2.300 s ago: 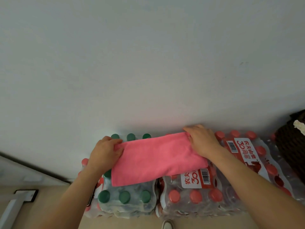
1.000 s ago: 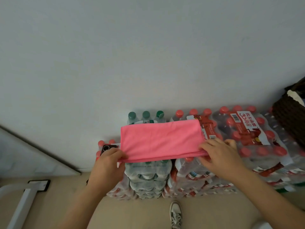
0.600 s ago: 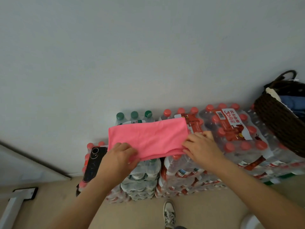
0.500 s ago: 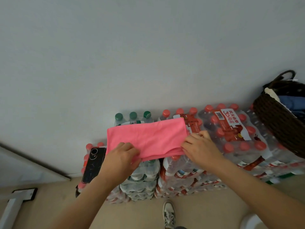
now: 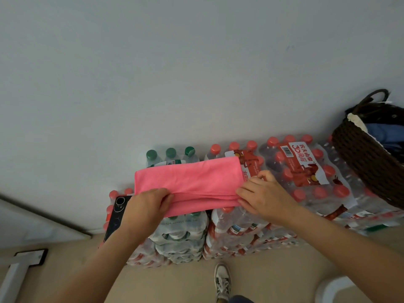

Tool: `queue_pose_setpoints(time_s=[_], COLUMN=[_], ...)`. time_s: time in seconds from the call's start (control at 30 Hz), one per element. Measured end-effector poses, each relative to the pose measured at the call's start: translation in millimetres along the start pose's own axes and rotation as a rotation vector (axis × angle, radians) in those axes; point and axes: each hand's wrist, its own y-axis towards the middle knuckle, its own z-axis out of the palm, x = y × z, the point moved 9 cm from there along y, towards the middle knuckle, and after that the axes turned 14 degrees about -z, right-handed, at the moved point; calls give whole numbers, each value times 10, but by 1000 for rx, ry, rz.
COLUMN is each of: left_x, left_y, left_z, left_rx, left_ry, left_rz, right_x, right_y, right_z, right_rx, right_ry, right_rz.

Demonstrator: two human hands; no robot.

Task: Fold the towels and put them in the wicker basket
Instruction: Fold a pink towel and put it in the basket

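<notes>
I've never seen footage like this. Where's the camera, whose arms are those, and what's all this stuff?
No machine here: a person wears a wide-angle camera on the head, so this one view looks forward and down past their own arms. The left hand and right hand each hold an end of a folded pink towel. It lies on shrink-wrapped packs of bottled water stacked against a wall. A dark phone rests on the packs at the left. The wicker basket, with blue fabric inside, stands on the packs at the right. Below is the person's shoe.
</notes>
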Motion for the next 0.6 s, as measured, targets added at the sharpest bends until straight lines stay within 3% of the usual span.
queue_pose_setpoints(time_s=[0.27, 0.47, 0.6], left_x=[-82, -123, -135], left_y=[-53, -143, -308], left_z=[-52, -114, 49], left_rx=[8, -64, 51], left_ry=[4, -10, 88], left_rz=[124, 226, 291], right_x=[0, -58, -16], right_y=[-5, -22, -75], right_z=[16, -222, -142], right_rx=[30, -119, 15], right_ry=[-43, -108, -13], right_rz=[-100, -75, -33])
